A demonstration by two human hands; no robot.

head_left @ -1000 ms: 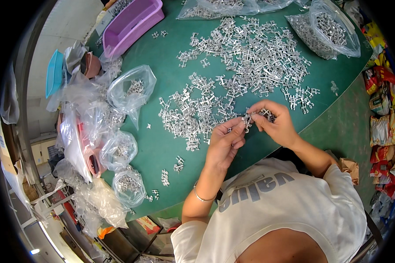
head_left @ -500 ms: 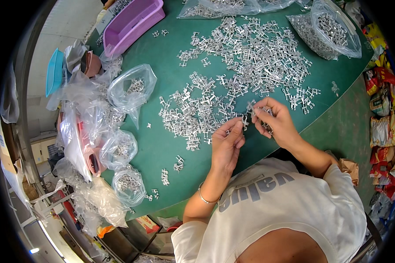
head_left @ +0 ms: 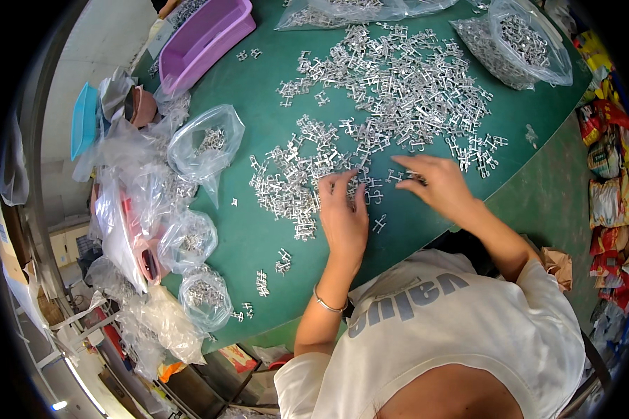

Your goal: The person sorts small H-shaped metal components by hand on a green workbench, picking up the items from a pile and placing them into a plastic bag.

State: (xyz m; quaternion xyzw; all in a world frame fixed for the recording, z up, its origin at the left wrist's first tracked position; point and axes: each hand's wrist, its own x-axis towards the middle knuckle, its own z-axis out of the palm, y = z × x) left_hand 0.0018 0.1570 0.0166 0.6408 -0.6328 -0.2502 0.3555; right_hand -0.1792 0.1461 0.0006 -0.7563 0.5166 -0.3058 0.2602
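Left hand point(head_left: 344, 213): near the centre of the frame, your fingers are parted and slightly bent, with the thumb standing away from them, over the right side of the lower heap; I cannot tell whether the fingertips touch any pieces
Right hand point(head_left: 437, 183): right of centre, you have it spread, thumb well apart from the fingers, nothing clearly gripped; a few metal pieces point(head_left: 394, 175) show at the gap between thumb and fingers
Lower heap point(head_left: 286, 185): small silver pieces just left of your left hand, around the middle of the frame
Upper heap point(head_left: 405, 84): more such pieces, spread wide across the upper centre, beyond both your hands
Single piece point(head_left: 379, 223): lies below the gap between your hands, apart from the heaps
Desk point(head_left: 412, 223): green, under all these pieces
Clear bag point(head_left: 559, 66): filled with pieces, at the upper right
Purple basket point(head_left: 213, 54): at the upper left, tilted in your view
Bracelet point(head_left: 326, 305): around your left wrist, lower centre
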